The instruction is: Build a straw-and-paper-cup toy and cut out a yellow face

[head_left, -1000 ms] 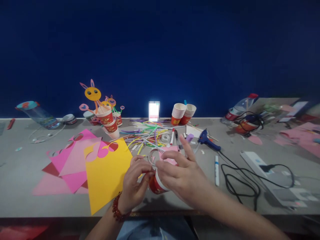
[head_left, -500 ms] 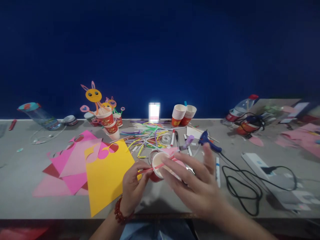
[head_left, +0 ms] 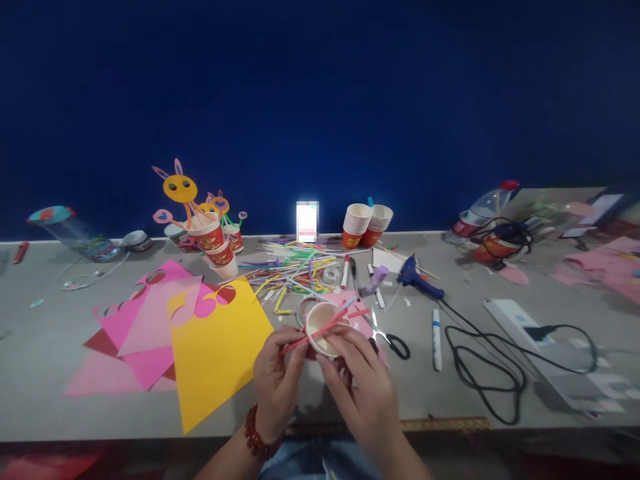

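A paper cup [head_left: 321, 313] with a white inside tips its mouth toward me, between both hands. Pink-red drinking straws [head_left: 327, 323] lie across its rim, their far ends spreading apart to the right. Between thumb and fingers, my left hand [head_left: 280, 373] pinches their near end beside the cup. My right hand [head_left: 363, 380] is closed around the cup's right side, its fingertips at the rim close to the straws. Most of the cup's outer wall is hidden by the hands. Black-handled scissors [head_left: 393, 340] lie just right of the cup.
Yellow paper [head_left: 220, 360] and pink sheets [head_left: 145, 320] lie on the left. Behind the cup spreads a pile of coloured straws [head_left: 295, 270]. Decorated cups [head_left: 207, 233] and stacked cups [head_left: 357, 223] stand farther back. A glue gun [head_left: 417, 280] trails its black cord toward a power strip [head_left: 530, 347].
My right hand has come down from above the straws and closed on the cup's right side, uncovering the scissors. My left hand still pinches the straws.
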{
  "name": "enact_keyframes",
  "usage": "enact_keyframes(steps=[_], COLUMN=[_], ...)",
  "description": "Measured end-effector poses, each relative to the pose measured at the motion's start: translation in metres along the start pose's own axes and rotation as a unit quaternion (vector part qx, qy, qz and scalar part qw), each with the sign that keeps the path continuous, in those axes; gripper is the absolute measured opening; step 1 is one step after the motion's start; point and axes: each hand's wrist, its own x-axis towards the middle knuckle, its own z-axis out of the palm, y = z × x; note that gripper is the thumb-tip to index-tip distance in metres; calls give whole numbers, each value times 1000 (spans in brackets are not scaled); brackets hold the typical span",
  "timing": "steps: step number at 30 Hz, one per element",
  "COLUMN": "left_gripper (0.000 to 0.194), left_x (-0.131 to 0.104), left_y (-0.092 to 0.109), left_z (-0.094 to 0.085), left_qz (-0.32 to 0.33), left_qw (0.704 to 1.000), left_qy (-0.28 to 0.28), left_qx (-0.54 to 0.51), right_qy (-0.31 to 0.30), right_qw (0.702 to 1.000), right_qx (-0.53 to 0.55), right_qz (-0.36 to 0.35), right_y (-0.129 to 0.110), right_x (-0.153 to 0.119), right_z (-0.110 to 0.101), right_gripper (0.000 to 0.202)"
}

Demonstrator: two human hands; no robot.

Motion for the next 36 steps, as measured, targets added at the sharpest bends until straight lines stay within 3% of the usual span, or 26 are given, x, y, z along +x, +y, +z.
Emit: enact_keyframes(steps=[6,10,15,22,24,29,36], left_gripper=[9,20,29,29,29,21,22], left_x=[-4,-6,2,23,26,31,46], left_y=[0,-3,-5,-5,-5,1,6], left_z=[3,-1,-12,-27,-28,-29,-32], left_qz=[-11,36,91,228,245,206,162], left_qw=[999,996,978,938,933,952,935], left_qy=[-31,-83,-187,-261,-259,-203,-298], left_qx=[1,12,-20,30,47,101,105], right_qy=[-2,-31,-57,-82,-87,-95,-64], right_qw=[999,999,998,992,989,978,957], right_qx=[2,7,-5,-85,-108,-173,-247], right_qz=[33,37,29,-37,-49,-73,-134], right_y=[-4,-3,2,2,2,3,6], right_x=[8,9,10,11,10,9,9], right_z=[1,1,-5,-8,-8,-8,-5], right_gripper=[17,18,18,22,24,29,26])
